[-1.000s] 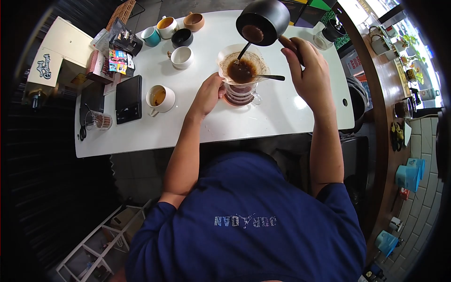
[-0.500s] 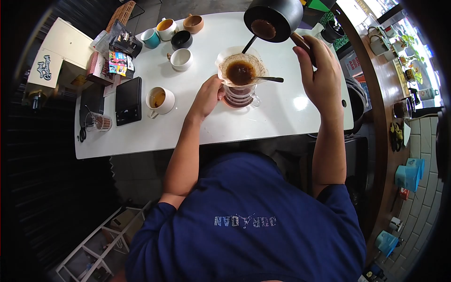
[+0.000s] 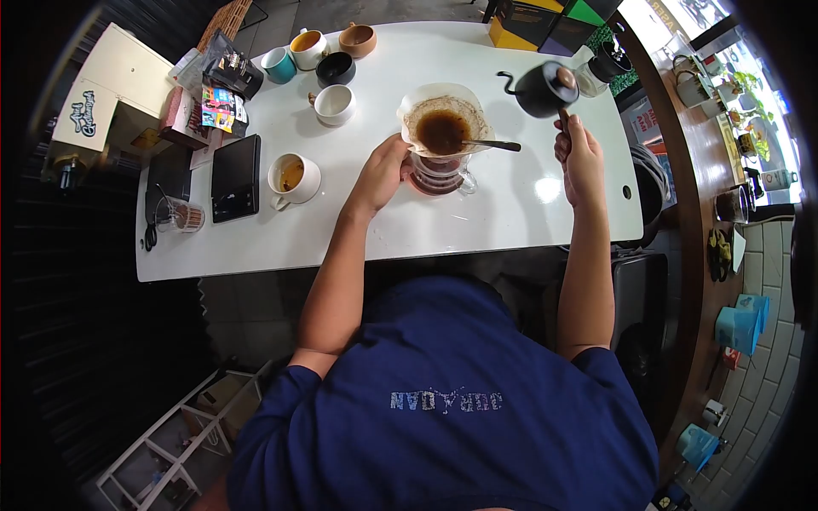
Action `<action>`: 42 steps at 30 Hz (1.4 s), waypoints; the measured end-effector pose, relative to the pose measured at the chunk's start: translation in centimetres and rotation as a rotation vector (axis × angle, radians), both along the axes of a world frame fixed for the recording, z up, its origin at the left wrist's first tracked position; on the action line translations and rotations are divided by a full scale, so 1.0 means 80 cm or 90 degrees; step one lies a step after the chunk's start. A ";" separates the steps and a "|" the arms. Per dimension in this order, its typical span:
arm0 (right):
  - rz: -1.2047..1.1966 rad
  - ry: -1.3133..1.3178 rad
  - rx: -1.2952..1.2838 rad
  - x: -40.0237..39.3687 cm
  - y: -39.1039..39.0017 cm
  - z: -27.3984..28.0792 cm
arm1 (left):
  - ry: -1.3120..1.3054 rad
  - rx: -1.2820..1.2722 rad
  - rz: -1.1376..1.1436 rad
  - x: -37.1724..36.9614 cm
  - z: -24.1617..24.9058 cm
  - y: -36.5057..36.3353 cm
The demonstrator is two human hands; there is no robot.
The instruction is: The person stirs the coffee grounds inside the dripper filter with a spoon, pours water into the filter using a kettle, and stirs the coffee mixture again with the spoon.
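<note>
My left hand (image 3: 384, 176) is closed at the left edge of a dripper lined with a paper filter (image 3: 473, 100). Brown liquid and wet grounds (image 3: 441, 130) fill its lower part, and a spoon (image 3: 498, 145) rests across its right side. Beneath the dripper stands a glass server (image 3: 439, 177). To the right, my right hand (image 3: 580, 160) grips the wooden handle of a black gooseneck kettle (image 3: 542, 90), held over the table with its spout pointing left.
A white mug (image 3: 295, 180) and a flat black scale (image 3: 235, 179) are on the left. Several cups, including a white one (image 3: 334, 105), stand behind. Coloured boxes (image 3: 532, 27) and a glass vessel (image 3: 590, 78) are at the back right.
The kettle has moved right and down, away from above the dripper, and is now upright. My left hand has stayed at the dripper.
</note>
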State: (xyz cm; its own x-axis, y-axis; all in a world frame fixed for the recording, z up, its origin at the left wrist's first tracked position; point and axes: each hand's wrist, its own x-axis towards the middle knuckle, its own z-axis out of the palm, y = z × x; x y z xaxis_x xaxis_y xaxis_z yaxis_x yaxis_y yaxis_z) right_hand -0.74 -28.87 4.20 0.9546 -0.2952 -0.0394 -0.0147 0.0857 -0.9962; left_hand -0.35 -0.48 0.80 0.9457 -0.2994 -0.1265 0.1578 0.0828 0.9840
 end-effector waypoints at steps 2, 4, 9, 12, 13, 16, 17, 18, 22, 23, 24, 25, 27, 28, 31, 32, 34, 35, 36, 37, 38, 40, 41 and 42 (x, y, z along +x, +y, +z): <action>-0.027 0.056 0.093 -0.001 -0.014 -0.029 | -0.002 -0.017 -0.002 0.000 -0.001 0.000; -0.031 0.071 0.083 -0.004 -0.021 -0.055 | -0.001 -0.011 -0.008 -0.001 0.001 0.001; -0.090 0.089 0.042 -0.010 -0.018 -0.094 | -0.005 -0.013 -0.019 -0.001 0.002 0.001; -0.094 0.100 0.037 -0.010 -0.018 -0.105 | -0.004 -0.016 -0.022 0.000 0.000 0.002; -0.095 0.103 0.035 -0.010 -0.017 -0.107 | -0.006 -0.022 -0.020 0.001 -0.001 0.002; -0.093 0.108 0.043 -0.010 -0.014 -0.114 | -0.004 -0.021 -0.017 0.001 -0.004 0.002; -0.089 0.108 0.052 -0.009 -0.013 -0.115 | -0.004 -0.020 -0.017 0.001 -0.005 0.003; -0.089 0.108 0.053 -0.010 -0.012 -0.116 | -0.004 -0.016 -0.019 0.001 -0.005 0.003; -0.075 0.121 0.023 -0.011 -0.012 -0.123 | -0.006 -0.017 -0.016 0.000 -0.003 0.003; -0.062 0.133 0.008 -0.011 -0.013 -0.126 | -0.006 -0.016 -0.016 0.000 -0.002 0.003; -0.062 0.133 0.008 -0.012 -0.012 -0.124 | -0.001 -0.015 -0.016 0.000 -0.001 0.003; -0.065 0.137 -0.012 -0.012 -0.012 -0.121 | 0.003 -0.015 -0.016 0.000 -0.001 0.002; -0.068 0.140 -0.032 -0.010 -0.012 -0.126 | 0.000 -0.009 -0.018 0.001 -0.002 0.003; -0.186 0.139 -0.203 -0.009 -0.012 -0.135 | -0.002 -0.004 -0.020 0.001 -0.003 0.003; -0.358 0.020 -0.525 -0.019 0.000 -0.109 | -0.006 -0.006 -0.023 0.001 -0.004 0.004; -0.413 -0.101 -0.671 -0.026 0.011 -0.088 | -0.005 -0.005 -0.019 0.002 -0.005 0.004; -0.192 -0.235 -0.302 -0.035 0.040 -0.061 | -0.001 -0.020 -0.020 0.002 -0.006 0.004; -0.103 -0.275 -0.289 -0.037 0.050 -0.060 | 0.001 -0.019 -0.018 0.001 -0.006 0.003; -0.014 -0.314 -0.274 -0.039 0.057 -0.060 | 0.003 -0.007 -0.009 0.000 -0.003 0.003; 0.008 -0.305 -0.225 -0.043 0.071 -0.055 | 0.005 0.006 0.000 -0.001 -0.001 0.002; 0.032 -0.296 -0.176 -0.045 0.084 -0.049 | 0.006 0.007 0.004 -0.002 0.000 0.001; 0.027 -0.284 -0.160 -0.040 0.099 -0.043 | -0.014 0.008 0.022 -0.004 0.001 -0.001; 0.013 -0.292 -0.175 -0.037 0.102 -0.044 | -0.013 0.011 0.029 -0.004 -0.004 0.001; 0.000 -0.302 -0.190 -0.034 0.104 -0.044 | -0.028 0.023 0.017 -0.003 -0.007 0.004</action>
